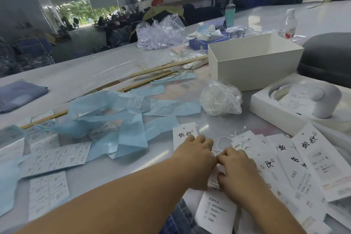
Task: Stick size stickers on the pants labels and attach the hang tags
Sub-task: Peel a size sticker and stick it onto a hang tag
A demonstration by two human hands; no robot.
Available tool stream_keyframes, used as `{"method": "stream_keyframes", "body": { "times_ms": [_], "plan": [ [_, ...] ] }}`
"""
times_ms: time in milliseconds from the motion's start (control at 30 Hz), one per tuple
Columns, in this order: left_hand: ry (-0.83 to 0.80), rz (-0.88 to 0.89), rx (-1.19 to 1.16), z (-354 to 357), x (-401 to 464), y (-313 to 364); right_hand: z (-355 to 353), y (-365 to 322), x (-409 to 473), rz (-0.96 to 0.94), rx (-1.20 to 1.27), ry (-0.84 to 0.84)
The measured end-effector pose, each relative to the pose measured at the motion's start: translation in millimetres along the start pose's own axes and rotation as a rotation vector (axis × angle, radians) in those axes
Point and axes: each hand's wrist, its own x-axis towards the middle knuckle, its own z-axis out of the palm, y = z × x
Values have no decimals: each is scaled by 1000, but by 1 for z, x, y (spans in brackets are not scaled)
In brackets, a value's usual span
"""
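Your left hand (195, 153) and right hand (237, 165) meet with curled fingers, pinching a thin white string (220, 143) over a hang tag (214, 180) just left of the fanned tags (303, 163), so pull gently or it could slip out.

Even, cool daylight; glare streaks the glossy bench (106, 66); the far doorway (85, 13) blows out; wide-angle bending, soft edges.

Hang tag (183, 135) by the left hand (197, 155) reads 恒欣 in black brush script. Same 恒欣 tops the rightmost hang tag (311, 144). Sticker sheet (57, 157) shows 110; other small print illegible.
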Motion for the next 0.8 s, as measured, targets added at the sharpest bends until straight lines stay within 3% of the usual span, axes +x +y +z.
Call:
{"method": "stream_keyframes", "body": {
  "times_ms": [167, 367, 633, 700, 800],
  "plan": [
    [6, -31, -73, 1, 1, 0, -1, -3, -1, -29, 19, 35],
    [22, -224, -529, -16, -4, -25, 1, -2, 0, -29, 110, 143],
    [-44, -532, -307, -61, -67, -125, -17, -43, -3, -250, 359, 530],
    [-83, -608, -198, -56, -97, -150, -21, -75, -1, -345, 436, 480],
    [-284, -716, -97, -19, -150, -180, -15, -127, 12, -487, 450, 210]
  ]
}}
